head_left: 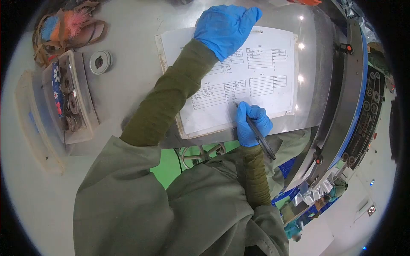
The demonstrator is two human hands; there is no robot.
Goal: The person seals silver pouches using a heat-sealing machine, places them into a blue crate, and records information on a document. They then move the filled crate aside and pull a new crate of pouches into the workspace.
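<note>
In a blue glove, my right hand (253, 123) is closed around a black pen (261, 138), its tip at the lower middle of a white printed sheet (205, 121). The sheet bears several ruled tables, some with handwriting, and lies on a board (160, 55) with worn edges. My left hand (228, 30), also gloved in blue, rests at the top edge of the sheet with its fingers curled. Its palm side is hidden, so whatever it may hold does not show. My left forearm crosses the sheet's left part and covers some of the writing.
On the metal table (132, 25), left of the sheet, sit a round metal piece (101, 62) and a clear plastic bin (87, 106) with several ring-shaped parts. A bundle with colourful tufts (68, 27) lies behind it. A metal frame with a blue edge (358, 102) runs along the right.
</note>
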